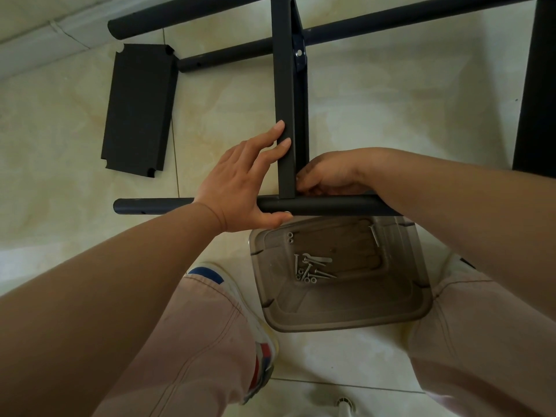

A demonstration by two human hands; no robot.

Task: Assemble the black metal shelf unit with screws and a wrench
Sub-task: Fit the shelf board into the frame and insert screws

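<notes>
L grip (240,188) on shelf panel (285,115).

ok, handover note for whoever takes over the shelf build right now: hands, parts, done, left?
Left hand: open, fingers against the upright shelf panel, thumb under the near tube.
Right hand: fingers curled at the panel-tube joint; what it holds is hidden.
Parts: spare shelf panel flat on the floor to the left; screws, washers and small wrench in the clear bin between the knees.
Done: the panel's far end sits bracketed on a far tube.
Left: fasten this near joint, fit the spare panel, tighten with the wrench.
</notes>
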